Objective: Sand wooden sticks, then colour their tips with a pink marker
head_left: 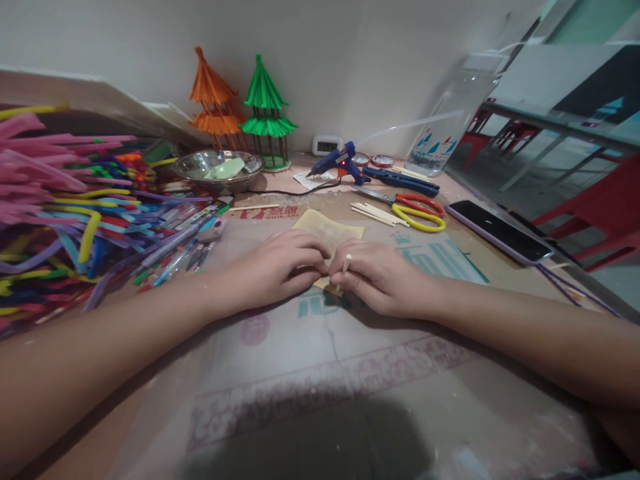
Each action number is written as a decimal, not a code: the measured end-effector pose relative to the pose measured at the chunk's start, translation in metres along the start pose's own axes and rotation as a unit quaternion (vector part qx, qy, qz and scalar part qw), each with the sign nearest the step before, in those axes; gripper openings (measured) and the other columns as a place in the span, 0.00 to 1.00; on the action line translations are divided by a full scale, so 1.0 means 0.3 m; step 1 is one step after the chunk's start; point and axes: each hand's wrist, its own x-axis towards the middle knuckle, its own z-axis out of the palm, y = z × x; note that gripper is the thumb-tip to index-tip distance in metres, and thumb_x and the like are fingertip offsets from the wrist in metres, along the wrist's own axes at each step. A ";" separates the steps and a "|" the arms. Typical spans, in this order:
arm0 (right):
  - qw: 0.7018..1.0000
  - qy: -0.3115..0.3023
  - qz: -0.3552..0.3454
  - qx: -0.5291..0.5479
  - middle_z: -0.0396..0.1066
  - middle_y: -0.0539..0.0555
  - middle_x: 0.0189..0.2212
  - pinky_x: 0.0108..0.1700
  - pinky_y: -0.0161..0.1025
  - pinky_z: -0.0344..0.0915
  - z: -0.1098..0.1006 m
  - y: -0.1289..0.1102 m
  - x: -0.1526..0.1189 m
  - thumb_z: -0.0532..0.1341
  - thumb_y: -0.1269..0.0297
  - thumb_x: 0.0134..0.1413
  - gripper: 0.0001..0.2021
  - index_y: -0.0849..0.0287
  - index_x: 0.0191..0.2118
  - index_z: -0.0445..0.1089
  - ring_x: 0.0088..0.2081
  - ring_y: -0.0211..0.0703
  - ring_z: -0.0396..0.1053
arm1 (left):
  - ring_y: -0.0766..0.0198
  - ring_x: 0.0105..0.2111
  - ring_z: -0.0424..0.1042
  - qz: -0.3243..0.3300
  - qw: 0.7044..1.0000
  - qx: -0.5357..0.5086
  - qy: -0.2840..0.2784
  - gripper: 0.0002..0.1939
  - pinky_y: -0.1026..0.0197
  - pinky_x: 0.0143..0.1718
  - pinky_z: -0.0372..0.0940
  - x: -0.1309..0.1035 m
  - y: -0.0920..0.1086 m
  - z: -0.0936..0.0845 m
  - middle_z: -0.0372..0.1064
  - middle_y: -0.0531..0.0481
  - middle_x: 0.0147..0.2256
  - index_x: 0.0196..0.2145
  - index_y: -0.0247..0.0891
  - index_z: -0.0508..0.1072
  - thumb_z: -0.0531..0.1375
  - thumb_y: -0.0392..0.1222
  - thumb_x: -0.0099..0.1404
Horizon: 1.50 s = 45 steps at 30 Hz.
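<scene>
Two bare hands meet over a small tan sheet (pixel 327 230) that lies on the plastic-covered work surface (pixel 280 367). The right hand (pixel 377 277) has its thumb and fingers clamped on a short pale stick (pixel 347 261), which stands tilted over the near part of the sheet. The left hand (pixel 283 267) rests beside it, fingers bent and close together at the sheet's left side; whether they pinch anything I cannot tell. Beyond the sheet are loose pale sticks (pixel 377 214), scissors (pixel 420 217) with red and yellow handles, and a blue glue gun (pixel 340 162). A phone (pixel 500 231) lies to the right, colorful fuzzy stems (pixel 65 200) are heaped at the left, and orange (pixel 214 97) and green (pixel 267 100) tiered models stand near the wall.
</scene>
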 end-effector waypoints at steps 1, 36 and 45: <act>1.000 0.002 -0.003 0.000 0.73 0.56 0.30 0.40 0.40 0.64 -0.001 0.000 0.000 0.50 0.64 0.73 0.15 0.58 0.33 0.64 0.33 0.43 0.68 | 0.58 0.50 0.71 0.003 1.000 0.000 0.001 0.09 0.56 0.53 0.64 0.000 0.000 0.001 0.73 0.46 0.47 0.40 0.38 0.75 0.55 0.40 0.74; 1.000 0.012 -0.002 -0.014 0.74 0.56 0.30 0.41 0.41 0.66 0.001 0.004 0.005 0.50 0.65 0.72 0.14 0.58 0.33 0.65 0.33 0.44 0.69 | 0.60 0.49 0.71 0.013 1.000 0.004 0.014 0.09 0.56 0.53 0.64 0.003 0.000 0.002 0.73 0.46 0.46 0.40 0.38 0.75 0.55 0.40 0.75; 0.988 0.046 0.098 0.113 0.74 0.53 0.28 0.40 0.40 0.67 -0.003 0.004 0.014 0.54 0.63 0.70 0.13 0.58 0.32 0.66 0.32 0.42 0.72 | 0.59 0.49 0.72 0.009 1.000 0.001 0.015 0.09 0.55 0.53 0.64 -0.002 -0.003 0.006 0.74 0.47 0.47 0.41 0.39 0.76 0.56 0.39 0.74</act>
